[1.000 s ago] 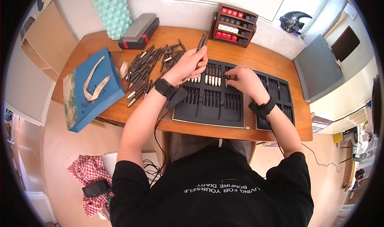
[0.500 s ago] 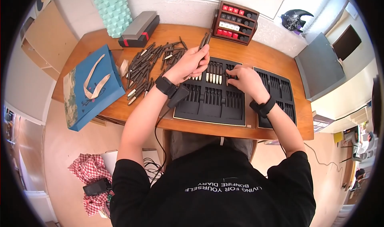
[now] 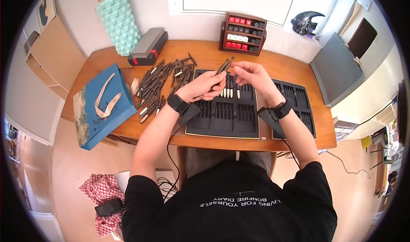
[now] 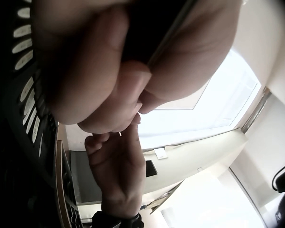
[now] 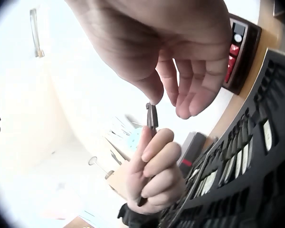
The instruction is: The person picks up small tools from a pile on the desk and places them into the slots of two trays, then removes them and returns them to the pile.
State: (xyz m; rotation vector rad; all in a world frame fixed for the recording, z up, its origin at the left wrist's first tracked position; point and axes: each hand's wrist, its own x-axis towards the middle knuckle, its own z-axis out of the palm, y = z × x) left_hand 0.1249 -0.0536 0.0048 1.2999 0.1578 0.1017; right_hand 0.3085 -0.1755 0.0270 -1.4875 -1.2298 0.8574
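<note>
your right hand (image 3: 252, 76) has left the tray (image 3: 222, 129) and risen to your left hand (image 3: 208, 85), above the tray's far edge. the left grips a bundle of dark pens (image 3: 225, 65); the right fingers (image 5: 149, 85) pinch one tip. pull it straight out, keeping the others tight.

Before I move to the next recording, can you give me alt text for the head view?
A person at a wooden desk holds a few dark pens in the left hand while the right hand reaches to their tips, above a black slotted tray. A pile of pens and a blue bag lie to the left.
</note>
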